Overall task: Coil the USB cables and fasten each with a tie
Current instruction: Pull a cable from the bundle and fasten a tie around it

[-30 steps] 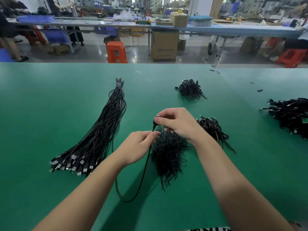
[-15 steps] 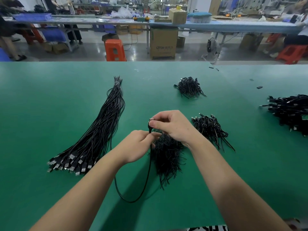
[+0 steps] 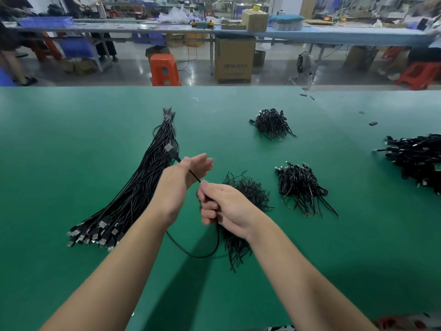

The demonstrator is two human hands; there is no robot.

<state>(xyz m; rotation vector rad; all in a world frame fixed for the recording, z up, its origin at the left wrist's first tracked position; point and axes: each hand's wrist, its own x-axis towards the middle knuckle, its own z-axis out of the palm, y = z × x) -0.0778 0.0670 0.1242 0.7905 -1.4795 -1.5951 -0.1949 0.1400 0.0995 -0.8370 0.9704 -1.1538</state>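
Note:
My left hand [image 3: 180,181] holds one black USB cable [image 3: 194,255] near its plug end, and the silver plug [image 3: 170,148] sticks up past my thumb. My right hand [image 3: 223,206] grips the same cable a little lower, fingers curled round it. The cable's slack hangs down in a loop onto the green table [image 3: 71,163]. A long bundle of straight USB cables [image 3: 133,187] lies to the left. A heap of black ties [image 3: 248,199] sits under my right hand, partly hidden by it.
Two piles of coiled, tied cables lie on the table, one at the middle right [image 3: 300,187] and one further back [image 3: 272,124]. A larger cable heap [image 3: 415,158] sits at the right edge. Behind the table stand an orange stool [image 3: 164,70] and a cardboard box [image 3: 233,59].
My hands have drawn apart along the cable. The left hand rose and moved left with the plug end; the right hand dropped toward me, still gripping the cable.

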